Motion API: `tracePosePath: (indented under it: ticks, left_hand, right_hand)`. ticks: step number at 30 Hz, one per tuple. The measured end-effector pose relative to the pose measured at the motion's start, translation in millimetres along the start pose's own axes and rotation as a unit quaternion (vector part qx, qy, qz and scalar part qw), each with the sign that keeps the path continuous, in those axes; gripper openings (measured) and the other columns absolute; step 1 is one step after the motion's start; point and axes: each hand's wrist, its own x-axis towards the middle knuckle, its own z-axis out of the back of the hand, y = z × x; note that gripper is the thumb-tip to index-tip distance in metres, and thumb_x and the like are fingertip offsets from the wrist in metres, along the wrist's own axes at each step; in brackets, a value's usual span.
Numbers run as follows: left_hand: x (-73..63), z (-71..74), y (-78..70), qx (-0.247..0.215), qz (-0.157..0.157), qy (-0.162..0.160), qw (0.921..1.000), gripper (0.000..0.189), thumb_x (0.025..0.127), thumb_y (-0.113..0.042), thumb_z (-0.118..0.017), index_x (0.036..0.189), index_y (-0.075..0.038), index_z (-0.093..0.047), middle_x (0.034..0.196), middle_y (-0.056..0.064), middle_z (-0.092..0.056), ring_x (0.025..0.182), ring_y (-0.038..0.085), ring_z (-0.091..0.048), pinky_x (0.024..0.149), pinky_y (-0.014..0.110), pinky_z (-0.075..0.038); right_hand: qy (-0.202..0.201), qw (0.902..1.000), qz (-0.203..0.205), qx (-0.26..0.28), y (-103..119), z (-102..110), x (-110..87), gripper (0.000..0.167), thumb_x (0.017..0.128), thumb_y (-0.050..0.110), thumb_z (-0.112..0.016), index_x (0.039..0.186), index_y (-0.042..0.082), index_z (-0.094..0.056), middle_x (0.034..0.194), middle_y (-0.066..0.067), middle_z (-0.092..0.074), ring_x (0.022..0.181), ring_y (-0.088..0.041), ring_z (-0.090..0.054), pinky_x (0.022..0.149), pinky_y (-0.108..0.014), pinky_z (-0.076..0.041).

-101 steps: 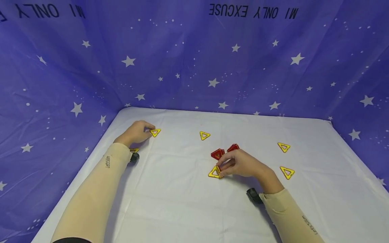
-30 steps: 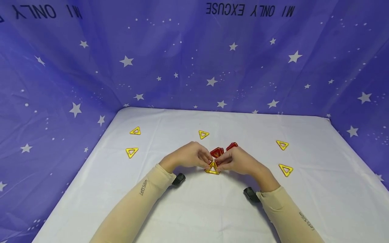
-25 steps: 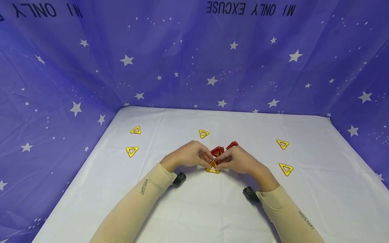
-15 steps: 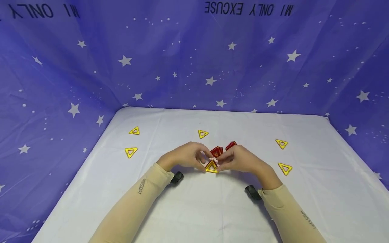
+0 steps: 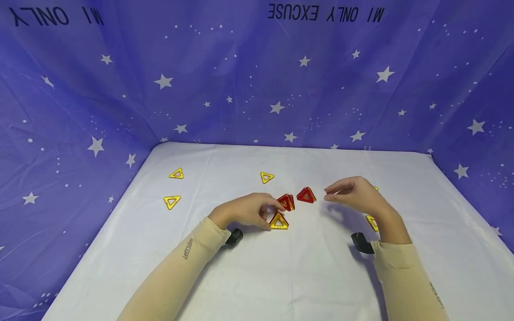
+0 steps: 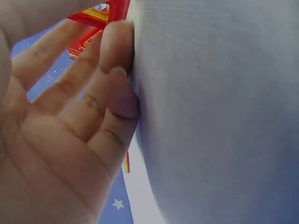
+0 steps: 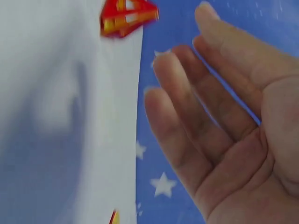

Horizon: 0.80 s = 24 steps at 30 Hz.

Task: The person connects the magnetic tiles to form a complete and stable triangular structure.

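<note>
In the head view, a small pyramid of triangular magnetic tiles [image 5: 279, 221], yellow in front with red edges, stands at the middle of the table. My left hand [image 5: 246, 211] holds it from the left, thumb low and index finger near its top. Part of a red and yellow tile shape [image 6: 96, 18] shows by the left fingers in the left wrist view. Just behind stand two red tile pyramids, one close by [image 5: 286, 202] and one farther right [image 5: 307, 195]. My right hand [image 5: 357, 196] hovers right of them, fingers apart and holding nothing.
Flat yellow triangle tiles lie on the white cloth [image 5: 241, 281]: an upper left one [image 5: 176, 173], a lower left one [image 5: 172, 202], a back one [image 5: 267, 177]. Two on the right, one lower [image 5: 372, 222], are partly covered by the right hand and wrist. Purple star-printed curtain surrounds the table.
Both hands brought yellow tiles together into the front pyramid. The right hand has since let go and moved right and back; the left hand stays at the pyramid.
</note>
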Motion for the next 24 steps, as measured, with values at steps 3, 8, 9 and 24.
tracePosePath:
  ticks: [3, 8, 9, 24]
  left_hand:
    - [1.1, -1.3, -1.0, 0.033, 0.004, -0.011, 0.9994, 0.050, 0.079, -0.015, -0.089, 0.125, -0.014, -0.070, 0.102, 0.000, -0.061, 0.075, 0.009, -0.058, 0.073, 0.026, -0.048]
    - [0.8, -1.2, -4.5, 0.053, 0.034, -0.028, 0.9976, 0.050, 0.070, -0.028, -0.096, 0.110, -0.017, -0.069, 0.099, -0.006, -0.062, 0.082, 0.011, -0.055, 0.075, 0.028, -0.047]
    - [0.6, -1.1, -5.2, 0.050, 0.038, -0.028, 0.9977, 0.051, 0.068, -0.029, -0.096, 0.109, -0.017, -0.068, 0.099, -0.007, -0.063, 0.084, 0.012, -0.054, 0.076, 0.028, -0.047]
    - [-0.4, -1.4, -1.3, 0.027, 0.036, 0.006, 0.9990, 0.041, 0.073, -0.023, -0.093, 0.110, -0.021, -0.074, 0.085, -0.003, -0.066, 0.075, 0.009, -0.056, 0.071, 0.026, -0.047]
  right_hand:
    - [-0.034, 0.9987, -0.034, -0.014, -13.2, 14.2, -6.3, 0.046, 0.086, 0.042, -0.081, 0.116, 0.008, -0.076, 0.112, -0.007, -0.073, 0.097, -0.022, -0.070, 0.085, -0.042, -0.051]
    - [-0.083, 0.9938, -0.064, -0.038, -33.6, 31.5, -14.4, 0.051, 0.090, 0.046, -0.076, 0.122, 0.007, -0.073, 0.118, -0.013, -0.071, 0.099, -0.024, -0.066, 0.080, -0.038, -0.049]
    - [-0.092, 0.9926, -0.069, -0.041, -37.7, 34.4, -15.8, 0.050, 0.091, 0.045, -0.075, 0.124, 0.007, -0.072, 0.117, -0.013, -0.071, 0.099, -0.024, -0.066, 0.078, -0.037, -0.049]
    - [-0.053, 0.9853, -0.152, -0.058, -101.8, 77.0, -6.7, 0.058, 0.094, 0.014, -0.069, 0.145, -0.003, -0.048, 0.139, -0.032, -0.050, 0.126, -0.052, -0.046, 0.101, -0.067, -0.033]
